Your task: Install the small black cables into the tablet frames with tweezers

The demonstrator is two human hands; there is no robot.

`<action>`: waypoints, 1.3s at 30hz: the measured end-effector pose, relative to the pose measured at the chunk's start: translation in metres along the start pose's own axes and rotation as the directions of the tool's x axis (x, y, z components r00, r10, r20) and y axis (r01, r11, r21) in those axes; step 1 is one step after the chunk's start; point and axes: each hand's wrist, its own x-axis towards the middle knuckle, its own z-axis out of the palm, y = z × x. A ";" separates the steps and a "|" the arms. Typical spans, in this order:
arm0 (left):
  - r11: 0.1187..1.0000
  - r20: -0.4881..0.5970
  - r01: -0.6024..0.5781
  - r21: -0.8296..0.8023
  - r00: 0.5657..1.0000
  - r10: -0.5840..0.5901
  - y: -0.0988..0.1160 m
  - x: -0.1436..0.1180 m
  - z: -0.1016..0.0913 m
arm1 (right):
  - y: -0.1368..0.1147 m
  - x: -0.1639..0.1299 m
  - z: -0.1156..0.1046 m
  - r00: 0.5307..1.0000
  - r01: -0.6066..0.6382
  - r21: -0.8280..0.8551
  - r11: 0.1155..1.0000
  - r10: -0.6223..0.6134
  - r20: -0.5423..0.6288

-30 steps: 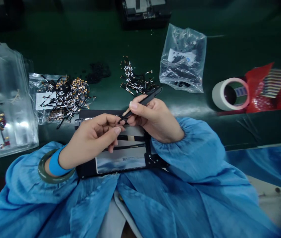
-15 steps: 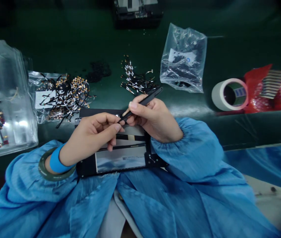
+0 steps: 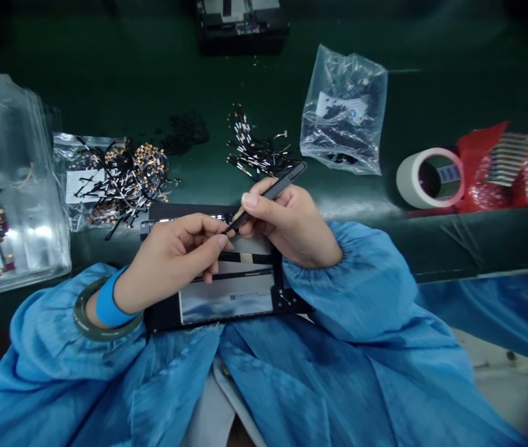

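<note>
1. The left hand (image 3: 170, 257), at centre frame, curls with thumb and forefinger pinched together.
2. The right hand (image 3: 291, 226), just right of it, is closed in a pen-like grip, fingertips meeting the left's.
3. Both forearms in blue sleeves angle in from the lower corners.

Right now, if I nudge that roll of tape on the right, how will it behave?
The tape roll lies with its open core facing the camera, seemingly on its curved edge, so it would probably roll. It looks light and stiff. The red bag beside it might stop it.

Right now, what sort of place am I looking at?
Likely an electronics assembly bench: a dark green work mat, loose piles of small black connector cables, and a black open device panel under gowned hands holding black tweezers.
</note>
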 end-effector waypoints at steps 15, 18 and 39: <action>0.999 0.019 0.030 0.019 0.999 -0.030 0.005 0.001 0.000 | -0.001 0.000 -0.001 1.000 -0.016 -0.008 1.000 0.016 0.009; 0.999 0.013 0.035 -0.006 0.999 -0.035 0.006 0.001 0.002 | -0.002 0.000 -0.001 0.999 -0.039 0.011 0.999 0.039 0.016; 0.318 0.132 -0.284 0.905 0.896 0.425 -0.033 0.005 -0.006 | 0.001 0.004 -0.008 0.930 0.217 -0.234 0.948 -0.274 -0.245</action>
